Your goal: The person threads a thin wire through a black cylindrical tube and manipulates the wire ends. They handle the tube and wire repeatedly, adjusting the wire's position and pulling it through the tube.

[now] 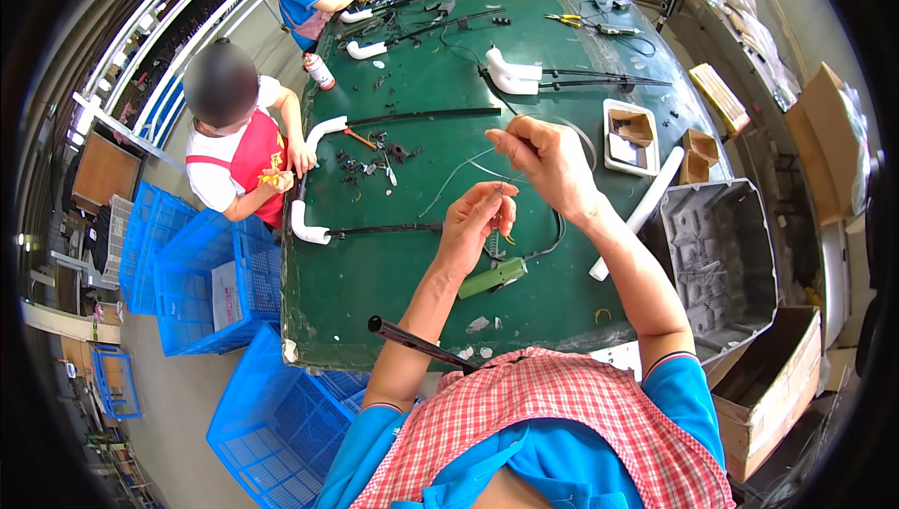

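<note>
one green tool [493, 280], one spray can [319, 73]

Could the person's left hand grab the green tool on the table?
Probably yes: the green tool lies on the table close to the left hand, and nothing seems to cover it.

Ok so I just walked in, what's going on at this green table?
The camera wearer's left hand and right hand are raised over the table, fingers drawn in as if pinching, but anything held is too fine to make out. A green handheld tool lies near the left hand. On the left, a co-worker in a red apron has a hand beside a white curved tube.
</note>
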Motion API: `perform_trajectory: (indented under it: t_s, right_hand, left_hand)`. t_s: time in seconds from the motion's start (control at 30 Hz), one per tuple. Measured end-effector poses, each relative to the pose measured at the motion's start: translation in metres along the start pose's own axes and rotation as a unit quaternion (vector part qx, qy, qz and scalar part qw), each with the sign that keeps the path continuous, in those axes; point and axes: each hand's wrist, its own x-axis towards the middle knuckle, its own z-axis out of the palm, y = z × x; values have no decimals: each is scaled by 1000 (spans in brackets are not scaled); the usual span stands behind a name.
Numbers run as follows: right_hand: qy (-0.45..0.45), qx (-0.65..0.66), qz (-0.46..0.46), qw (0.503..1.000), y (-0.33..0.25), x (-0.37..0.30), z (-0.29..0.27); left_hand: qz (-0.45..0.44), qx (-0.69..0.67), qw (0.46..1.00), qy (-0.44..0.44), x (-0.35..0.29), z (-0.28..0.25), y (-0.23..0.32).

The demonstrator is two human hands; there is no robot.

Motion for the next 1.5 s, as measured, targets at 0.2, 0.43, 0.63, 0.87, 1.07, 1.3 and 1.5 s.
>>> perform_trajectory:
  t_s: [0.2, 0.43, 0.63, 0.87, 1.07, 1.3, 1.5]
  right_hand:
    - [23, -54, -46, 997, -7, -3, -2]
    - [0, -73, -86, 994, -18, -9, -2]
    - [-45, -34, -83, 995, -7, -4, -6]
    - [-41, 18, -112, 993, -13, -24, -8]
    - [-41, 87, 52, 994, -6, -17, -8]
    - [-33, 146, 123, 981, -2, -19, -1]
    - [-42, 197, 120, 972, -4, -26, -6]
  left_hand:
    - [-6, -17, 1000, 2, -2, -2, -1]
    - [3, -25, 1000, 7, -1, 3, 1]
    - [-19, -22, 1000, 3, -2, 0, 3]
    - [-17, -52, 998, 16, -3, 2, 5]
    - [-18, -26, 999, 10, -4, 7, 8]
    - [-23, -13, 1000, 13, -7, 5, 10]
    - [-13, 7, 1000, 21, -6, 9, 12]
